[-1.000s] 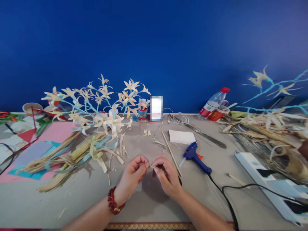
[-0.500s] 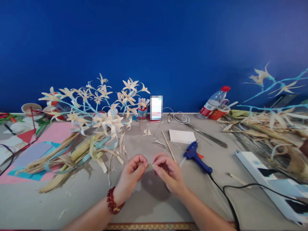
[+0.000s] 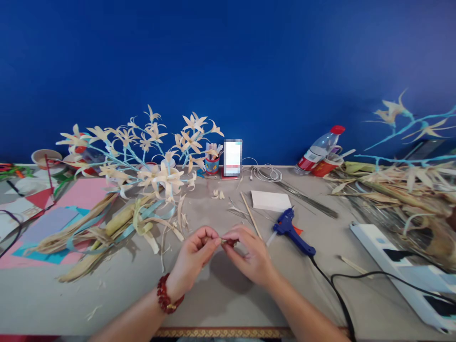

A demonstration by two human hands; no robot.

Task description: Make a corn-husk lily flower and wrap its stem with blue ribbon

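from my remote seat i see a small pale piece (image 3: 222, 241) caught between the fingertips of two hands, just above the tabletop (image 3: 221, 311); it is too small for me to make out its shape. my left hand (image 3: 194, 251) pinches it between thumb and forefinger. my right hand (image 3: 249, 251) meets it from the other side, thumb and fingers curled in, though i cannot tell how firmly they grip. a red beaded bracelet (image 3: 166, 297) circles the left wrist.

just beyond the right hand lies a thin stick (image 3: 251, 216), and to its right a blue glue gun (image 3: 295, 233), with a white block (image 3: 270, 201) behind it. farther right of the hands is a white power strip (image 3: 372, 238).

left of the left hand i have dried husks (image 3: 121, 223), and beyond them pale flowers (image 3: 167, 178) on blue stems. straight ahead, well beyond both hands, a lit screen (image 3: 232, 156) stands beside a cup of sticks (image 3: 213, 166).
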